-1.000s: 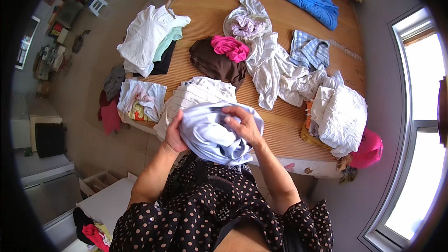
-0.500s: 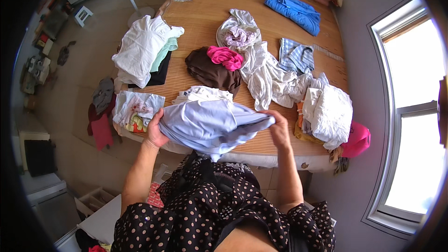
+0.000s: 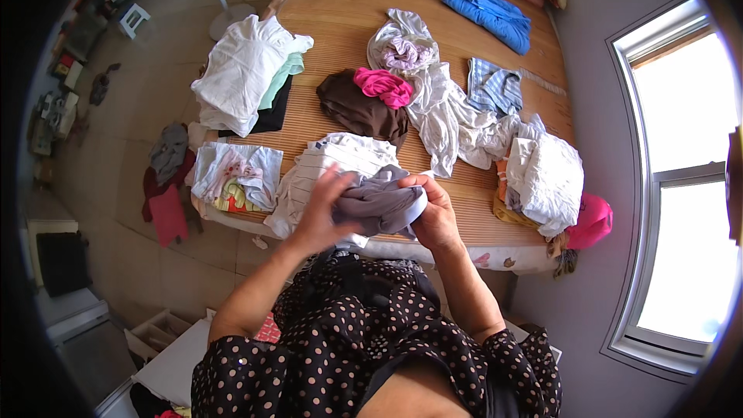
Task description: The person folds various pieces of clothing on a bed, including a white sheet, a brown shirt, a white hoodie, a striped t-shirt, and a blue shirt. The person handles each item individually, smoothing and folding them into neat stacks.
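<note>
A bunched grey-lavender garment (image 3: pixel 378 205) is held up in front of me, above the near edge of the bed. At its right end my right hand (image 3: pixel 435 213) is closed on it, near a pale light-blue edge. My left hand (image 3: pixel 321 213) is at its left side, with the fingers spread and slightly blurred; I cannot tell whether they touch the cloth. Below and behind lies a pile of white striped clothing (image 3: pixel 302 186). Just beyond that pile are a brown garment (image 3: pixel 352 108) and a bright pink cloth (image 3: pixel 385 87).
On the bed's mat (image 3: pixel 348 15) lie a stack of white and mint clothes (image 3: pixel 240 77), a folded print garment (image 3: pixel 236 174), crumpled white clothing (image 3: pixel 433 116), a checked blue cloth (image 3: pixel 494 87), a folded blue garment (image 3: pixel 487 17) and a white pile (image 3: pixel 546 178). A window (image 3: pixel 681 186) is at right.
The garment was stretched wide between both hands; now it is gathered smaller, its greyer side showing. Both hands have come closer together, and the left hand's fingers have spread.
</note>
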`<state>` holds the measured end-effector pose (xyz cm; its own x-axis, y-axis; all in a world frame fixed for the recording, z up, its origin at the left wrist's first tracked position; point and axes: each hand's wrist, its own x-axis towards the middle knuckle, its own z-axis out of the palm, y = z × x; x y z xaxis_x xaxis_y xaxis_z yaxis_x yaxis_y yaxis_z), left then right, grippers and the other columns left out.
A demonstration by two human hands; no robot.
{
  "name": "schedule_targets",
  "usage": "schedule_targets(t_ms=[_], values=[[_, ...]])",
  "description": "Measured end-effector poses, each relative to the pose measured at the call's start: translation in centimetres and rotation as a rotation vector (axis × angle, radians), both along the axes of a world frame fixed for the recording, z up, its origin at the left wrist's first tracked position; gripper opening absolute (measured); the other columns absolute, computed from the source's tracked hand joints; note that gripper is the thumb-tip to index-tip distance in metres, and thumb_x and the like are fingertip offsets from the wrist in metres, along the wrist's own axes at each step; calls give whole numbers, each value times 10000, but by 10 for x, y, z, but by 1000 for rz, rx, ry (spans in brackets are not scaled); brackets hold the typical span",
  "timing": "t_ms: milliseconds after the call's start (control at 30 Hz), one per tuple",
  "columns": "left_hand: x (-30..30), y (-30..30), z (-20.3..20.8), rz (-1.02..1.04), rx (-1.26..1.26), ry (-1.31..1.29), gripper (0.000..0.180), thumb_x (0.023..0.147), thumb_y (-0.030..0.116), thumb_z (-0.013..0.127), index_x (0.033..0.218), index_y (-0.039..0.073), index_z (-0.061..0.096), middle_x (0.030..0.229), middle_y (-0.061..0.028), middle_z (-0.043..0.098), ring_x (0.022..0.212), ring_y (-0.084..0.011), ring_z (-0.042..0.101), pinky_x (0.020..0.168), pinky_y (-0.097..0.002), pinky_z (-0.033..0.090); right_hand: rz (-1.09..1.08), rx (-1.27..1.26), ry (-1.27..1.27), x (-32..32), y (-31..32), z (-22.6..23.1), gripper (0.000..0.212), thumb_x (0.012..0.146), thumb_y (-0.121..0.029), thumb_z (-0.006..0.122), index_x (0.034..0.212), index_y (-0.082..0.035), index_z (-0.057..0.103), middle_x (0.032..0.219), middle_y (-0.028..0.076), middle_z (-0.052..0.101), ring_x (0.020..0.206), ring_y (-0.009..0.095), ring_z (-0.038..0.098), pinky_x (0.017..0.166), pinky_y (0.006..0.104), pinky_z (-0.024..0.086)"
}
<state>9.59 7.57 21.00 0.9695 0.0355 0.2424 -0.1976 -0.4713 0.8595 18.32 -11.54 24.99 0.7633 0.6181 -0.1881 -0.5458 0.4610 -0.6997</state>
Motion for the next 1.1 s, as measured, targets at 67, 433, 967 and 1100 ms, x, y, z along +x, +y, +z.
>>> schedule_targets(t_ms=[67,433,967,1100], values=[[1,-13,-9,76,78,98,582,629,42,657,1168,92,445,1249,-190,370,1174,-319,349,955,-348,311,-17,47,-54,4,2,15,179,807,39,474,960,-20,546,923,94,588,812,167,576,712,284,480],[-72,103,-121,707,-858,723,210,778,140,508,983,105,536,699,43,497,497,-25,396,347,-165,254,-540,-1026,-268,103,-143,-154,343,750,13,532,1091,-7,507,982,86,574,818,110,543,682,217,436],[-76,80,-130,758,-715,921,303,795,383,566,958,128,573,715,65,519,543,-10,426,373,-168,305,324,-1132,-1048,4,65,-195,299,707,-122,568,1004,-102,557,965,122,567,839,296,567,718,378,457],[-72,92,-151,729,-464,812,321,796,328,572,951,46,580,765,-6,557,691,-109,523,600,-274,451,661,-1209,-1026,-6,56,-199,168,742,-190,520,873,-105,583,833,121,590,768,282,585,657,383,464]])
